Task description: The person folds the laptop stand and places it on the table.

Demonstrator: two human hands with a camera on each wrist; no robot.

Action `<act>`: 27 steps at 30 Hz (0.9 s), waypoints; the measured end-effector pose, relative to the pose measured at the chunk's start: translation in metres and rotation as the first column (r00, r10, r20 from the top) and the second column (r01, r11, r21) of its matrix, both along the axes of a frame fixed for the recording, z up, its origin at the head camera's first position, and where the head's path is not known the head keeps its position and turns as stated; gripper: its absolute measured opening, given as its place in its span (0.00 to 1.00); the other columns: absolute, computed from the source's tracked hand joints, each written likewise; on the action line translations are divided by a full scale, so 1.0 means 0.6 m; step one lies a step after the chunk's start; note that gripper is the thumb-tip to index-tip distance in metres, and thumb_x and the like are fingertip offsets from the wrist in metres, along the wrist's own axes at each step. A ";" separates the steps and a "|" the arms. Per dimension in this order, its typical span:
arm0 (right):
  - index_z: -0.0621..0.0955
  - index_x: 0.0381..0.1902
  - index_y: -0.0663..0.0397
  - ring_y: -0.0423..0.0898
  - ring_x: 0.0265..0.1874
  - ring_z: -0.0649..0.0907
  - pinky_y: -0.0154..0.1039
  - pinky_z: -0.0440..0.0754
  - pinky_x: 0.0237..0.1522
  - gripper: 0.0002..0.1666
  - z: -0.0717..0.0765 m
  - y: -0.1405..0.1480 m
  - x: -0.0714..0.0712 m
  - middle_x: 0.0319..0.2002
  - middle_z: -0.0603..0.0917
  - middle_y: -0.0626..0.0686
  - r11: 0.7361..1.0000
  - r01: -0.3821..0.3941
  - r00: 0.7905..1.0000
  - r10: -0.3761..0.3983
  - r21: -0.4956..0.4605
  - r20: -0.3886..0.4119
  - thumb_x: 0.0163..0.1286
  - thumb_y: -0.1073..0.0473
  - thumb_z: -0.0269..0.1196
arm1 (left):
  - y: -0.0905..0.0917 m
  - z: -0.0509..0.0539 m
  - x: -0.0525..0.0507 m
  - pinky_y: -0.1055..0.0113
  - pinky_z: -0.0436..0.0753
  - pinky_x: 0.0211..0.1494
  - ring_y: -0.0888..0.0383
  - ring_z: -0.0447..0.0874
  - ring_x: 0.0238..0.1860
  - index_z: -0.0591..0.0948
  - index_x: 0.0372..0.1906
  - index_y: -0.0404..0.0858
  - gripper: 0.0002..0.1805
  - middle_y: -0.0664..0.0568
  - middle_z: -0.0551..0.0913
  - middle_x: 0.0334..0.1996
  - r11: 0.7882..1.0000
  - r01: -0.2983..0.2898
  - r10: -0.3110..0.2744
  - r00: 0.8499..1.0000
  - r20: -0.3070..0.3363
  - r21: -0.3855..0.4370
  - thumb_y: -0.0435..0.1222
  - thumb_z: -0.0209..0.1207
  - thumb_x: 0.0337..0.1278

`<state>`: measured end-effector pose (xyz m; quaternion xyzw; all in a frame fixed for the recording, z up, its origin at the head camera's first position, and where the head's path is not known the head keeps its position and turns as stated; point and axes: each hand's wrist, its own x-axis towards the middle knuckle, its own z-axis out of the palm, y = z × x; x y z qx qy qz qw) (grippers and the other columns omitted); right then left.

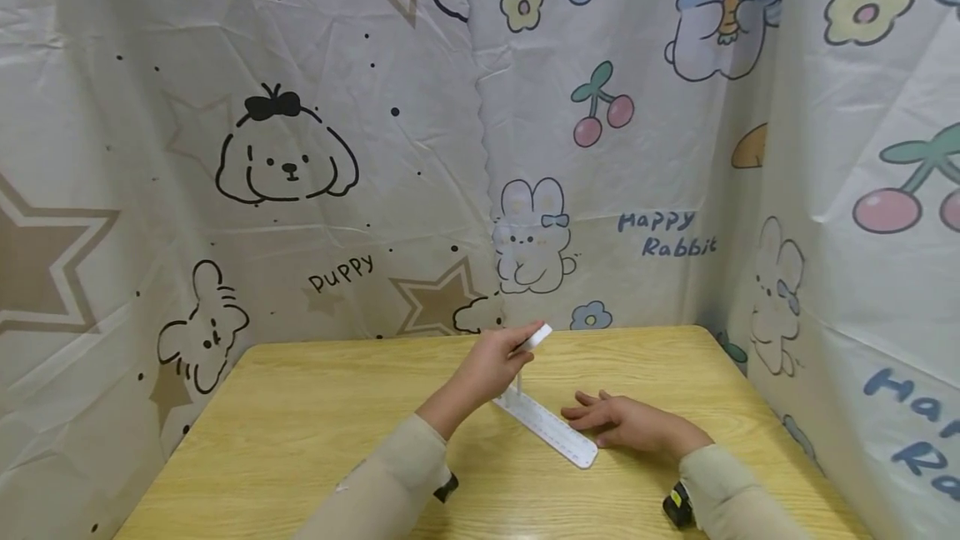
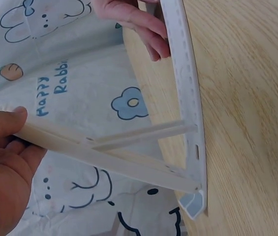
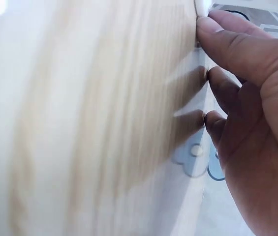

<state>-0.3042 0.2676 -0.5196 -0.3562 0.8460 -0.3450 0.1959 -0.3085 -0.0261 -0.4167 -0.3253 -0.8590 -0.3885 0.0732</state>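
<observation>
A white plastic folding stand is unfolded on the table, its long flat base strip running diagonally toward the near right. From one end of the base, a hinged arm rises at a slant, with a thin strut linking it to the base. My left hand grips the raised end of that arm between thumb and fingers. Beside the base's near part lies my right hand, fingers extended and fingertips on the tabletop. Whether it touches the strip cannot be made out.
The stand is on a light wood-grain table, whose far edge meets a hanging curtain printed with cartoon animals, stars and flowers. More curtain hangs along the right and left sides. Black straps with small devices sit at both wrists.
</observation>
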 end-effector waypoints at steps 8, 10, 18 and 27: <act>0.78 0.69 0.47 0.67 0.79 0.52 0.76 0.36 0.72 0.31 0.002 -0.020 0.009 0.75 0.70 0.51 1.000 0.001 1.000 -0.001 -0.009 -0.001 0.68 0.59 0.66 | -0.011 0.000 -0.012 0.69 0.84 0.58 0.54 0.81 0.63 0.75 0.72 0.45 0.29 0.51 0.78 0.68 0.999 0.032 -0.034 0.998 0.059 0.027 0.27 0.61 0.68; 0.79 0.68 0.48 0.66 0.79 0.52 0.75 0.35 0.73 0.31 0.003 -0.023 0.012 0.75 0.70 0.52 1.000 0.008 1.000 -0.008 -0.018 0.009 0.67 0.60 0.67 | -0.012 0.001 -0.013 0.69 0.84 0.59 0.54 0.81 0.63 0.76 0.72 0.45 0.29 0.51 0.78 0.68 0.999 0.039 -0.041 0.996 0.076 0.035 0.27 0.61 0.69; 0.78 0.69 0.52 0.65 0.79 0.54 0.74 0.38 0.74 0.33 0.005 -0.051 0.022 0.76 0.69 0.53 1.000 -0.014 1.000 0.013 -0.021 -0.026 0.66 0.59 0.68 | -0.017 0.002 -0.010 0.67 0.86 0.55 0.54 0.84 0.60 0.77 0.70 0.50 0.28 0.49 0.82 0.64 0.999 -0.005 0.001 0.995 0.098 0.044 0.28 0.61 0.69; 0.76 0.71 0.55 0.64 0.79 0.55 0.73 0.38 0.75 0.38 0.000 -0.083 0.028 0.76 0.69 0.53 1.000 -0.029 0.995 0.028 -0.005 -0.091 0.63 0.58 0.71 | -0.024 -0.007 -0.007 0.67 0.86 0.52 0.54 0.84 0.59 0.80 0.68 0.51 0.25 0.51 0.83 0.62 0.997 -0.051 0.047 0.996 0.071 0.061 0.30 0.62 0.69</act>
